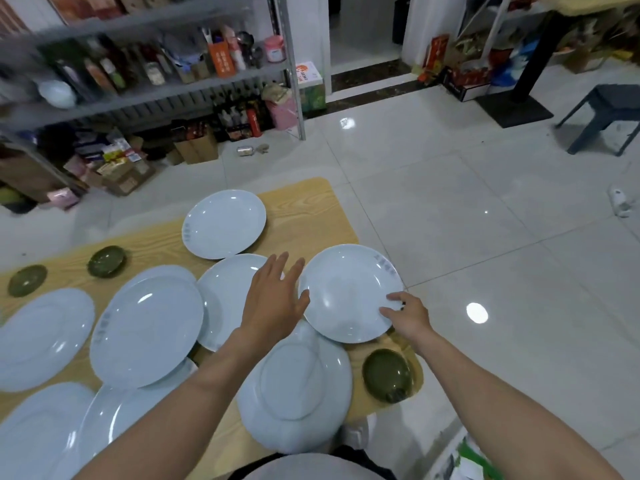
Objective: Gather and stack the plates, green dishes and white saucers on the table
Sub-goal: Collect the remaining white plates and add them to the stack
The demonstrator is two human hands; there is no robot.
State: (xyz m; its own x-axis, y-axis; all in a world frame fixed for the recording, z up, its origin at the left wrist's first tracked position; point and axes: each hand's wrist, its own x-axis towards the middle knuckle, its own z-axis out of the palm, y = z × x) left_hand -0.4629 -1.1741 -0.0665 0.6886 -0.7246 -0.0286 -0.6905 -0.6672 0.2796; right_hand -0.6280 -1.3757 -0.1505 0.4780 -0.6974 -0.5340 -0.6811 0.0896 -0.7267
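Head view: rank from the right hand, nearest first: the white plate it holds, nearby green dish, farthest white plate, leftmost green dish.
1. Round white plate, gripped by the right hand.
2. Dark green dish, table's near right corner.
3. Far white plate, table's far end.
4. Leftmost green dish, far left.

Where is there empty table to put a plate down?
Bare wood shows at the far right corner of the table, beyond the far plate and the rightmost plate, which the right hand grips. Another strip lies between the farthest green dish and the far plate. The middle and near side are crowded with overlapping plates.
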